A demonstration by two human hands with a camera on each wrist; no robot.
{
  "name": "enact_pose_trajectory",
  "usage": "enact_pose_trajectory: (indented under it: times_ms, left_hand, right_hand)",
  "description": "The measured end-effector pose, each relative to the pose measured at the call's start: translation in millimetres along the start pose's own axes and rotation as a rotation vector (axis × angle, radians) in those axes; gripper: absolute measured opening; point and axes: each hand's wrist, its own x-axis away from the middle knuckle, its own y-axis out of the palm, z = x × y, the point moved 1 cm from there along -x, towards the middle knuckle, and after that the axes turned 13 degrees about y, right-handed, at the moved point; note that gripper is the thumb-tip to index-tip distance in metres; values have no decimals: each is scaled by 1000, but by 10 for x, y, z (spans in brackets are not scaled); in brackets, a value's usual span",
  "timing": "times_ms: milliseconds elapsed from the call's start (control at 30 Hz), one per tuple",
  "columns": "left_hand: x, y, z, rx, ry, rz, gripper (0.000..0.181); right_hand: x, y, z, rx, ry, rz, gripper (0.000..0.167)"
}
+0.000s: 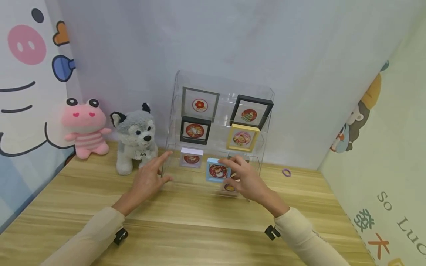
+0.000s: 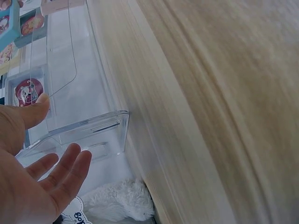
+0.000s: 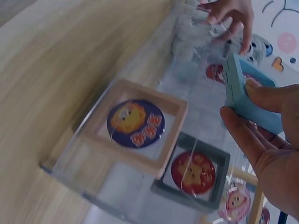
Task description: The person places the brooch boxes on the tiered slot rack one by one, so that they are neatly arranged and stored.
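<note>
My right hand (image 1: 251,181) pinches a small light-blue picture frame (image 1: 217,170) between thumb and fingers, in front of a clear tiered acrylic stand (image 1: 186,179). In the right wrist view the blue frame (image 3: 254,103) is tilted above the lower tiers. A beige-pink frame (image 3: 135,127) with a yellow-and-blue round picture sits on the lowest tier. Behind it stands a grey-green frame (image 3: 192,171). Beside the stand's left end is my left hand (image 1: 148,181), fingers spread and holding nothing. A pale lilac frame (image 1: 191,158) stands on the tier near it.
Higher tiers carry a yellow frame (image 1: 243,138), a small black frame (image 1: 195,130), a large black frame (image 1: 252,112) and a grey frame (image 1: 200,105). A husky plush (image 1: 136,135) and a pink plush (image 1: 87,127) sit left. A purple ring (image 1: 286,172) lies right on the wooden table (image 1: 179,236).
</note>
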Motion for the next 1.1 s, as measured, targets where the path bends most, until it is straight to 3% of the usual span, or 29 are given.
enact_pose_trajectory:
  times_ms: [500, 667, 900, 1100]
  left_hand:
    - [-7, -12, -7, 15, -10, -11, 86]
    - [-4, -6, -4, 17, -5, -6, 85]
    - [-2, -2, -10, 8, 14, 17, 84]
    - [-3, -7, -8, 9, 18, 13, 85]
  right_hand:
    - [-259, 608, -123, 242, -148, 17, 53]
    - [-281, 773, -119, 274, -177, 39, 52]
    - [-333, 941, -128, 340, -157, 20, 56]
    - [-362, 1049, -116, 364, -160, 49, 55]
